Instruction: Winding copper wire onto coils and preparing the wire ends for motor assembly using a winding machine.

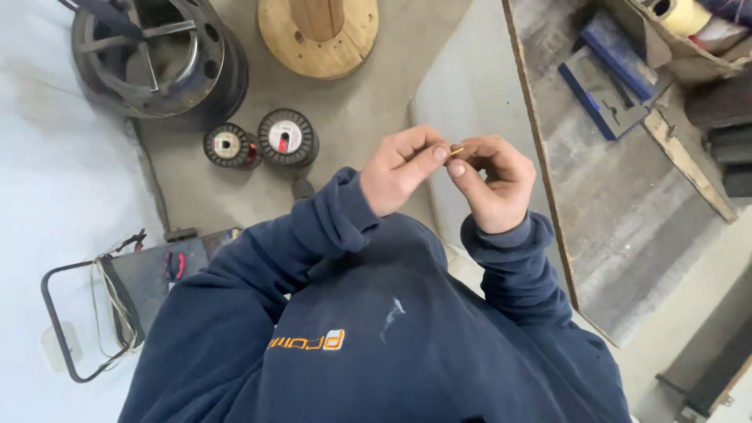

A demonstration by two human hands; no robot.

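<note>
Thin yellow wire (457, 150), short bit showing. Pinched between fingertips of left hand (399, 168) and right hand (493, 184), roughly level, chest-high.

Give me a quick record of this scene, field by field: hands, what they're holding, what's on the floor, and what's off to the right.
Left hand: left hand raised at chest height, fingertips pinching a thin yellowish wire
Right hand: right hand pinching the same wire, thumbs nearly meeting
Clothing: dark blue sweatshirt
Floor ahead: two small wire spools side by side, a large wooden reel, a metal wheel rim
Lower left: a wire frame beside a dark box
Right: wooden board with blue cases
</note>
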